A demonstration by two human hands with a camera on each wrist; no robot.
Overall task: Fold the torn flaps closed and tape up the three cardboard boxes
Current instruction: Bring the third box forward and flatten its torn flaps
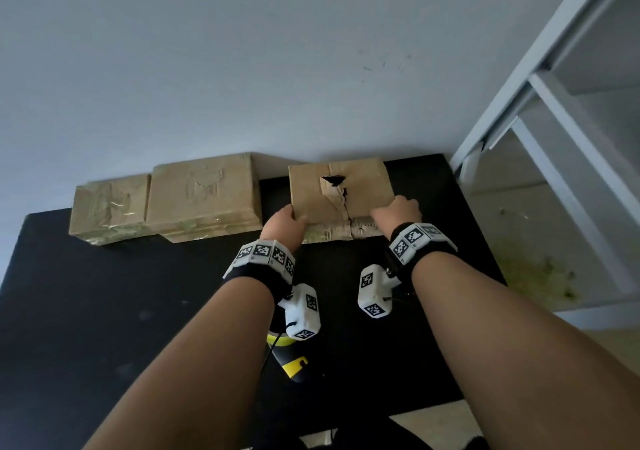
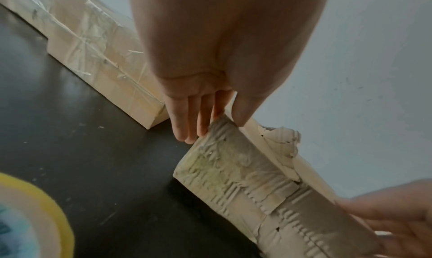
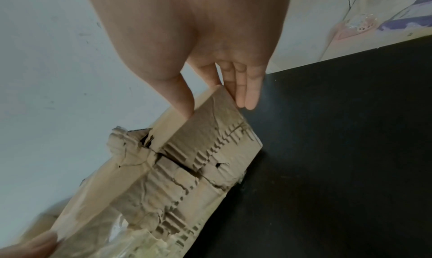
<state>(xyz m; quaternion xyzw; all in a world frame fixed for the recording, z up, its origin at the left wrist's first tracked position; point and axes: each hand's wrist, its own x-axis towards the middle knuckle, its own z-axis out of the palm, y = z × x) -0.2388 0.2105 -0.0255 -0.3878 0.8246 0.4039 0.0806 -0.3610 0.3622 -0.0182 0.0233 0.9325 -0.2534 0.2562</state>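
Three cardboard boxes stand in a row against the wall on a black table (image 1: 104, 311). The left box (image 1: 110, 204) and middle box (image 1: 204, 190) are closed, with shiny tape over them. The right box (image 1: 363, 186) has a torn top seam and a dark hole. My left hand (image 1: 284, 221) grips its near left corner (image 2: 233, 173), thumb on top and fingers down the side. My right hand (image 1: 398, 210) grips the near right corner (image 3: 198, 160) the same way. The front face of the box is ripped down to bare corrugation.
A yellow tape roll (image 2: 35, 215) lies on the table near my left wrist, beside a black-and-yellow tool (image 1: 294, 363). A white shelf unit (image 1: 554, 103) stands to the right of the table. The wall runs directly behind the boxes.
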